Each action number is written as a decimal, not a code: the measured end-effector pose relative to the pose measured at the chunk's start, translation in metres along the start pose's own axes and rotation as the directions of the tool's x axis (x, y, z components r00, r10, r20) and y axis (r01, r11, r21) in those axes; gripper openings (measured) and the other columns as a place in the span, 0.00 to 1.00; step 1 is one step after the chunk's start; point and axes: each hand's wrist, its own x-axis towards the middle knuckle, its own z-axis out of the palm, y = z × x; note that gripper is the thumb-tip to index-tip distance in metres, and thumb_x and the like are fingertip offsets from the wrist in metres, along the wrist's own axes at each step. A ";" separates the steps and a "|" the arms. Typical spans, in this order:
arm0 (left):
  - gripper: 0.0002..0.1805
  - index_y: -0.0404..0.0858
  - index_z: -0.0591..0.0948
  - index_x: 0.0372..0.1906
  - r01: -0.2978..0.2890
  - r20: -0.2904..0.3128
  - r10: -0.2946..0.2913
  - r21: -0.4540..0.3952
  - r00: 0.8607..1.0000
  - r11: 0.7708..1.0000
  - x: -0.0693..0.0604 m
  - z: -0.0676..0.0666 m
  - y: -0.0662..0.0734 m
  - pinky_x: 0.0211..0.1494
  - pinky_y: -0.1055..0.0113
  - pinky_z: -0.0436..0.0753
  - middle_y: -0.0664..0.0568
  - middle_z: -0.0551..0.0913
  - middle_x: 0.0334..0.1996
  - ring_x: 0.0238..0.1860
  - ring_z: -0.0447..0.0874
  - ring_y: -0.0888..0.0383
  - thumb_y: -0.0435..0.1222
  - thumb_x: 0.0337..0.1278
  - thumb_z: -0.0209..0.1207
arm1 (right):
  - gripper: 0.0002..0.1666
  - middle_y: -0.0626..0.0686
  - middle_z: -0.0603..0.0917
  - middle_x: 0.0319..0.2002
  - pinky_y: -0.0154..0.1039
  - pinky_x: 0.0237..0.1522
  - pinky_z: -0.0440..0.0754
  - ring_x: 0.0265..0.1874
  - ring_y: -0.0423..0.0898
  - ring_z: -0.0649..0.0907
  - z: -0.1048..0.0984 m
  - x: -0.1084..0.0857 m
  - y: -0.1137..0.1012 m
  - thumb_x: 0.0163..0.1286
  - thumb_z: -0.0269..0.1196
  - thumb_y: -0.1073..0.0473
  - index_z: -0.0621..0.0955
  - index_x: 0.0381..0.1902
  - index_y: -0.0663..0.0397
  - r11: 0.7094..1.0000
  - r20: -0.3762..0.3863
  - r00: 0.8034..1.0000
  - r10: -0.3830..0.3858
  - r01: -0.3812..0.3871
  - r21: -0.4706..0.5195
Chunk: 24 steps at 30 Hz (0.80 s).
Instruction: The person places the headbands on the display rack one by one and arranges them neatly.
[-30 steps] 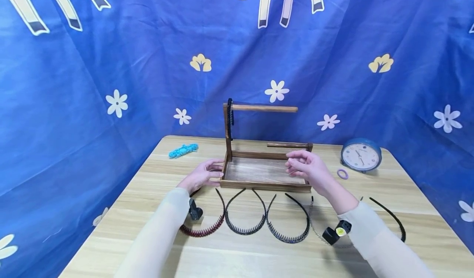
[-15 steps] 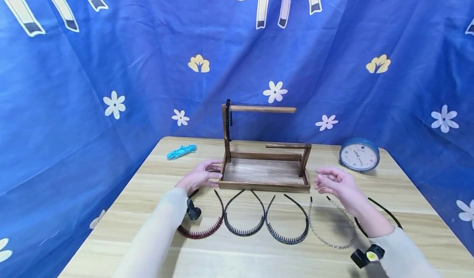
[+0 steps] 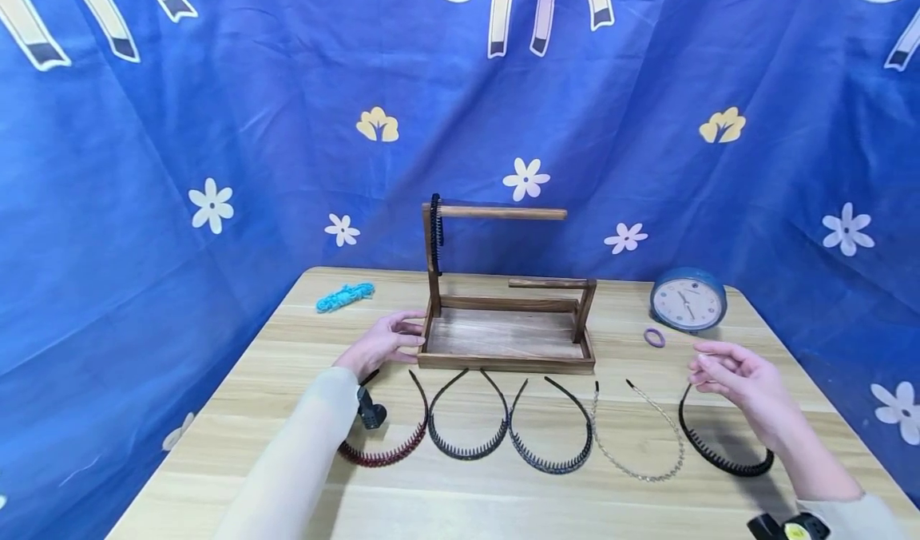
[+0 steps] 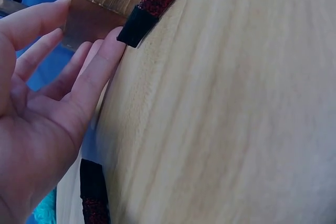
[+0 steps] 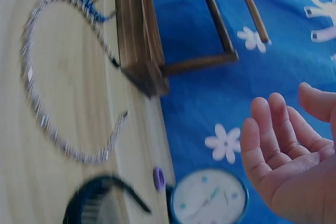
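Blue fabric (image 3: 611,125) printed with flowers and animal legs walls in a pale wood-grain table (image 3: 431,508), seen over my remote feed. At its far side I have a dark wooden rack (image 3: 506,363), a shallow tray with two horizontal bars, a black toothed headband (image 3: 435,232) hanging near the left end of the higher one. On my left-wrist view, the left hand (image 3: 384,339) grasps nothing, its fingers extended and touching the tray's left end. One tip of a glittering red headband (image 3: 382,460) lies just beside those fingers; whether they meet, I cannot tell. Across the front I count four more headbands to its right: a dark toothed headband (image 3: 467,454), a bluish toothed headband (image 3: 553,468), a silvery headband (image 3: 650,478) and a plain-backed black headband (image 3: 729,466). Above the last of these I see the right hand (image 3: 743,384), released, its fingers loosely bent around nothing. Beyond it stand a blue-rimmed clock (image 3: 688,302) and, near that, a purple ring (image 3: 656,346) on the tabletop. A bright blue bundle (image 3: 345,297) rests at back left.
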 end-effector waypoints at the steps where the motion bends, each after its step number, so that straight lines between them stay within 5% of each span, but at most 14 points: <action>1: 0.35 0.40 0.63 0.67 0.003 -0.005 -0.003 0.000 1.000 1.000 0.000 0.000 0.000 0.46 0.51 0.82 0.34 0.64 0.59 0.50 0.74 0.44 0.25 0.54 0.59 | 0.15 0.53 0.84 0.36 0.38 0.37 0.85 0.34 0.46 0.84 -0.005 -0.003 0.000 0.69 0.50 0.73 0.76 0.50 0.60 1.000 0.005 1.000 -0.002 0.002 0.001; 10: 0.35 0.42 0.64 0.67 0.005 -0.031 -0.005 0.007 1.000 1.000 -0.002 -0.002 -0.005 0.45 0.50 0.83 0.35 0.65 0.58 0.49 0.75 0.45 0.25 0.53 0.60 | 0.17 0.50 0.85 0.36 0.34 0.33 0.84 0.33 0.44 0.84 -0.042 -0.030 0.001 0.68 0.51 0.73 0.79 0.48 0.52 0.992 -0.072 0.997 -0.003 -0.006 -0.129; 13: 0.35 0.42 0.64 0.67 0.009 -0.026 -0.009 0.007 1.000 1.000 -0.001 -0.001 -0.005 0.45 0.51 0.83 0.35 0.65 0.58 0.49 0.74 0.46 0.26 0.53 0.61 | 0.18 0.48 0.85 0.34 0.33 0.31 0.84 0.32 0.41 0.84 -0.052 -0.040 0.005 0.67 0.53 0.73 0.79 0.47 0.49 0.964 -0.094 0.996 -0.010 -0.015 -0.266; 17: 0.36 0.41 0.63 0.67 0.000 -0.019 0.000 0.021 1.000 1.000 0.001 0.000 -0.004 0.46 0.51 0.82 0.34 0.65 0.58 0.49 0.75 0.45 0.26 0.52 0.61 | 0.16 0.44 0.84 0.32 0.30 0.29 0.82 0.31 0.37 0.83 -0.065 -0.051 0.014 0.65 0.58 0.70 0.79 0.45 0.44 0.836 -0.124 0.992 -0.005 -0.064 -0.546; 24: 0.36 0.40 0.63 0.68 -0.004 -0.012 0.005 0.037 1.000 0.999 0.003 0.001 -0.002 0.46 0.50 0.82 0.32 0.64 0.59 0.49 0.75 0.44 0.26 0.52 0.60 | 0.15 0.47 0.85 0.35 0.23 0.30 0.76 0.32 0.34 0.80 -0.083 -0.066 0.029 0.60 0.65 0.64 0.79 0.45 0.63 0.579 -0.065 0.997 -0.034 -0.034 -0.814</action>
